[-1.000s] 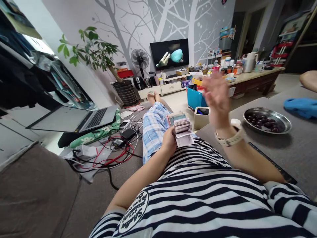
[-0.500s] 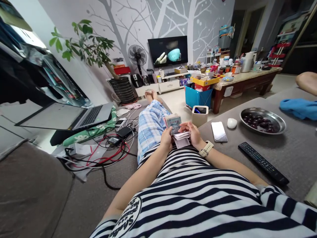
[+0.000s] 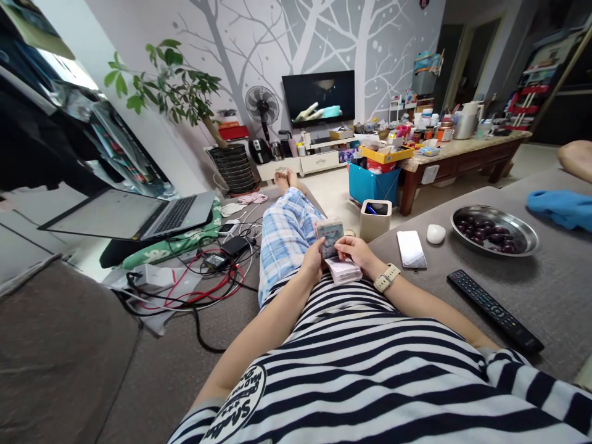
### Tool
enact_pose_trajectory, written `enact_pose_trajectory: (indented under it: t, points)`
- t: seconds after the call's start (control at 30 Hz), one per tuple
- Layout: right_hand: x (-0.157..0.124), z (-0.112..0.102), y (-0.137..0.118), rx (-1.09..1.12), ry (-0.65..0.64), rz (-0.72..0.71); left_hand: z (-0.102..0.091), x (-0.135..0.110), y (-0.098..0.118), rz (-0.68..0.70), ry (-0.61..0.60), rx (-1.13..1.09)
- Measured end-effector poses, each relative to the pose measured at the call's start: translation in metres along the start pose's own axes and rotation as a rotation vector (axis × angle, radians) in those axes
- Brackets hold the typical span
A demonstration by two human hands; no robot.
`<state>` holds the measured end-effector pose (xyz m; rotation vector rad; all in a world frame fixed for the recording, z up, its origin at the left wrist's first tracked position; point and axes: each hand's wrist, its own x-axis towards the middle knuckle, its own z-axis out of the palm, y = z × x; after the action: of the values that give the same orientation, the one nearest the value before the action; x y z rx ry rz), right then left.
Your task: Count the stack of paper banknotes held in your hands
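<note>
In my left hand (image 3: pixel 312 260) I hold a stack of greyish banknotes (image 3: pixel 330 234) upright above my lap, thumb across the front. A portrait shows faintly on the top note. My right hand (image 3: pixel 357 251) is closed, its fingertips at the right edge of this stack; whether they grip one note or several I cannot tell. Below both hands, a folded bundle of pale pink banknotes (image 3: pixel 345 272) spreads toward my striped shirt (image 3: pixel 370 345). What supports this bundle is partly hidden by my hands.
To my right lie a phone (image 3: pixel 411 250), a white rounded case (image 3: pixel 435 234), a remote control (image 3: pixel 494 310) and a steel bowl (image 3: pixel 531 242) of dark fruit. A beige bin (image 3: pixel 375 223) stands beyond my hands. Left are tangled cables (image 3: pixel 231 280) and a laptop (image 3: pixel 178 216).
The folded pink bundle now hangs lower and more spread out. My right fingers have closed in at the upright stack's edge. The view has shifted slightly.
</note>
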<state>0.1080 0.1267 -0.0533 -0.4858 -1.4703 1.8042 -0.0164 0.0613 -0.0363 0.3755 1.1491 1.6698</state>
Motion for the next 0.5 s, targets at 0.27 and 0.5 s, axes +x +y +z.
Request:
enact_pose_trajectory:
  t: [0.27,0.5]
  points:
    - [-0.003,0.005,0.005,-0.137,0.175,-0.121,-0.004,0.012,-0.011,0.098,0.0,0.029]
    - [0.0,0.001,0.012,-0.278,0.449,-0.243,-0.013,0.009,-0.014,0.168,-0.048,0.034]
